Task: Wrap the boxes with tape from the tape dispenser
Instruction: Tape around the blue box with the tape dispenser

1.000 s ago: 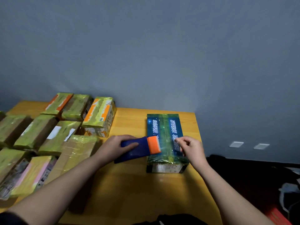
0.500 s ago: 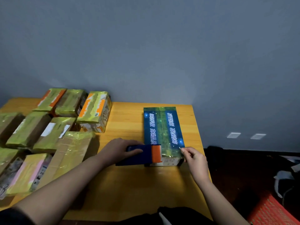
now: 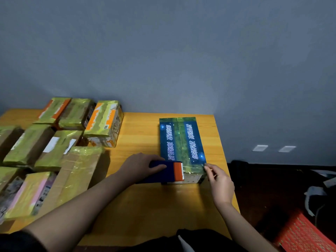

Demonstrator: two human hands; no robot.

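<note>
At box's near end: your left hand [image 3: 141,167] grips tape dispenser [image 3: 166,172] against blue box [image 3: 181,142]; right hand [image 3: 221,182] pinches the near right corner.

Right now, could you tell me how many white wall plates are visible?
2: a left plate and a right plate, side by side low on the wall, right of the table.

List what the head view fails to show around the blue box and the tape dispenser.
- Tape roll: hidden inside the dispenser and under the left hand.
- Tape strip to the right hand: too thin and clear to tell.
- Blue box near end: partly covered by the dispenser.
- Box print: too small to read.
</note>
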